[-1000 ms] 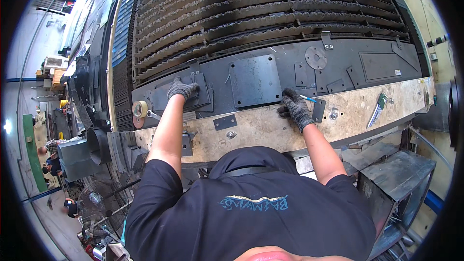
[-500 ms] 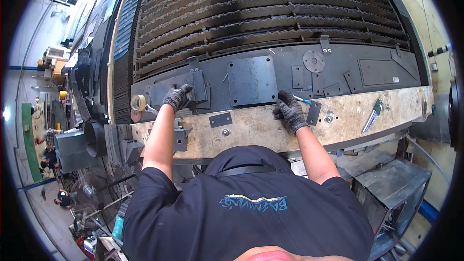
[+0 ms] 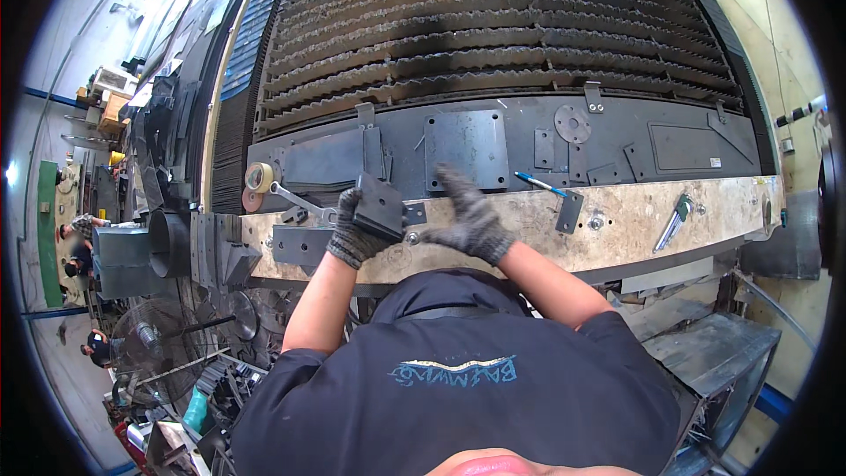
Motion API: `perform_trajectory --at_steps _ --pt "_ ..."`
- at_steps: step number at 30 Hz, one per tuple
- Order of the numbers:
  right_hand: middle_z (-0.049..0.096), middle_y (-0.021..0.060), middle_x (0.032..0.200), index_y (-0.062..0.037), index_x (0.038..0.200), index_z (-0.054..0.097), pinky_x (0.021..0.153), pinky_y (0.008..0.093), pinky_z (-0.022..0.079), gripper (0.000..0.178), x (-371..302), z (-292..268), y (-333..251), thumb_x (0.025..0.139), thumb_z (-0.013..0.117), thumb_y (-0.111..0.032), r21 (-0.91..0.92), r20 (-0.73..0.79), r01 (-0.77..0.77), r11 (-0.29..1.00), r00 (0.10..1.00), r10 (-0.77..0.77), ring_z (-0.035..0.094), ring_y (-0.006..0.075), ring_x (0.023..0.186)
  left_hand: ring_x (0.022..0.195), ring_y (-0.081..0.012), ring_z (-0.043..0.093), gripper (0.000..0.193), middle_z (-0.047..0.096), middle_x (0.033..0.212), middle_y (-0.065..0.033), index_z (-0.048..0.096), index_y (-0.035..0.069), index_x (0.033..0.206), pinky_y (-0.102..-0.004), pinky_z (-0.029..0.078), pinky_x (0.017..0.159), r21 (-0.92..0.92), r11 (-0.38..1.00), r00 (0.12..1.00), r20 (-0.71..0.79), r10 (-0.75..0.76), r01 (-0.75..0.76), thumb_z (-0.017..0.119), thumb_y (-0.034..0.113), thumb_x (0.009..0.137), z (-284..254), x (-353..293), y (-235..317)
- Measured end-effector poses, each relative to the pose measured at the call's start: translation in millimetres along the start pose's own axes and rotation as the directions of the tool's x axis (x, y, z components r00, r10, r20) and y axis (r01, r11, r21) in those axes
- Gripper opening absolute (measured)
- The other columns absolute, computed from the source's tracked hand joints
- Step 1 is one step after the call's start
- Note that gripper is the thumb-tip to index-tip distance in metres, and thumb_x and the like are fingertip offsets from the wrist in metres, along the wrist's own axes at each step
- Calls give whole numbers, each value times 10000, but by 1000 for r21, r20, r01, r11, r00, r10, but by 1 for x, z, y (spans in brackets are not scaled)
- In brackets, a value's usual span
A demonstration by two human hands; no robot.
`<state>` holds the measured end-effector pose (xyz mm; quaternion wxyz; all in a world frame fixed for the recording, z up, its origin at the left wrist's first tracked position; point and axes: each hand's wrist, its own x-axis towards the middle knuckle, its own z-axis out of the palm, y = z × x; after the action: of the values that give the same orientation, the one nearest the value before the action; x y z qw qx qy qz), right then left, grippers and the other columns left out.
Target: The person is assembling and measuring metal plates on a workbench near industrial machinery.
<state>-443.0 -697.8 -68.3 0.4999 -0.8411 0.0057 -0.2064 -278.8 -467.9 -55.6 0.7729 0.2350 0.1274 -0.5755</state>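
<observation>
In my gloved left hand (image 3: 351, 240) is a thick dark metal piece, perhaps a stack of flat plates (image 3: 381, 205), tilted above the wooden ledge. Beside it, my gloved right hand (image 3: 471, 227) hovers with fingers spread and holds nothing. Just beyond the right fingers lies a square steel plate (image 3: 465, 150) with holes at its corners. A combination wrench (image 3: 295, 200) is left of my left hand, partly covered by it. Below the wrench rests a dark metal bracket (image 3: 300, 245). A blue and white pen (image 3: 539, 183) lies right of my right hand.
A tape roll (image 3: 258, 177) sits at the left. Toward the right are a small drilled plate (image 3: 570, 211), a round flange (image 3: 572, 123) and a hex key set (image 3: 673, 223). Jagged metal slats (image 3: 493, 44) fill the far side. People stand at the far left.
My left hand has come nearer and rightward, lifting the dark metal piece off the far sheet. My right hand has moved left, away from the pen, and spread its fingers.
</observation>
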Motion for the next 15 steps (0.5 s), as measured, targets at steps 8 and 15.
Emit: perform_trajectory --at_steps 8,15 --pt "521 235 1437 -51 1562 351 1235 551 287 1293 65 -2 -103 487 953 -444 -216 529 11 976 842 107 464 423 1389 1369 -330 552 753 576 1507 -102 542 170 1495 -517 448 1158 131 990 997 -38 60 -55 710 528 854 43 -28 -70" --pt "543 216 1331 -57 1515 428 1132 476 444 1207 42 31 -101 472 961 -352 -2 446 152 988 885 -136 534 411 1268 1391 -294 529 652 580 1496 -84 538 157 1495 -493 420 1181 -218 971 888 421 186 -100 680 431 922 22 -36 -86"
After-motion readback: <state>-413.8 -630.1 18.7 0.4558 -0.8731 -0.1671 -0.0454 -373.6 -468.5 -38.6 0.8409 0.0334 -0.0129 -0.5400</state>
